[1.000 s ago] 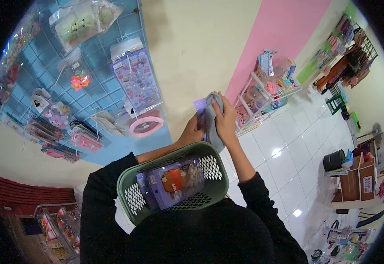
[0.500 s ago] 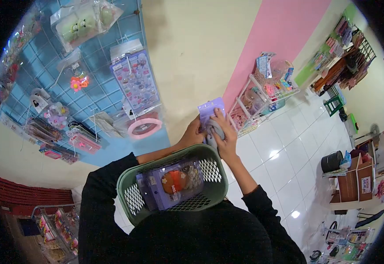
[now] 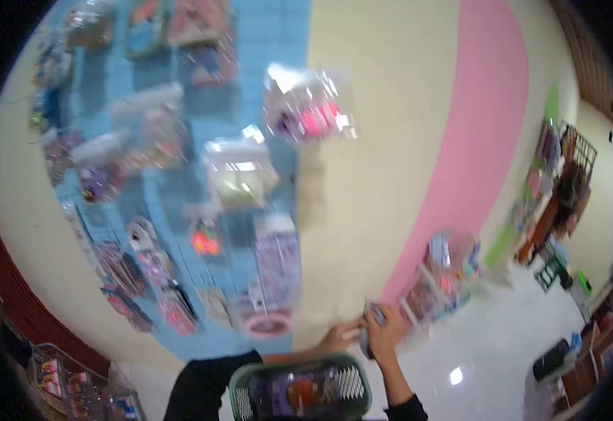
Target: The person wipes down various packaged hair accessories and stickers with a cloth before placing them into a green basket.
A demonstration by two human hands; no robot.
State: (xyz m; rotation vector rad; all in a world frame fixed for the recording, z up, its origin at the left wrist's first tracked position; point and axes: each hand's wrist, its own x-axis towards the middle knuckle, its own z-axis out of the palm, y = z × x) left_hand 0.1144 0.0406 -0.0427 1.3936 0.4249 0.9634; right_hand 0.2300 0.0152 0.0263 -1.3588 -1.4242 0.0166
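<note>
My right hand (image 3: 385, 331) is closed around a small grey item with a purplish card (image 3: 372, 311); motion blur hides what kind it is. Close on its left, my left hand (image 3: 341, 337) has its fingertips at the item's edge, too smeared to show whether they grip it. A green plastic basket (image 3: 240, 393) with lattice sides hangs at my left forearm, below the hands. Inside it lie purple-carded packets (image 3: 278, 393), one with an orange-brown piece (image 3: 302, 393) showing through.
On the left, a blue wall grid (image 3: 243, 98) carries several hanging packs, including a bag with a pink item (image 3: 319, 119) and a purple sticker sheet (image 3: 278, 266). A white shelf rack (image 3: 419, 295) with goods stands right of my hands. White floor tiles (image 3: 475, 351) stretch beyond.
The view has tilted up, so more of the wall grid shows and my hands and basket sit lower. The grey item has turned, showing less purple card.
</note>
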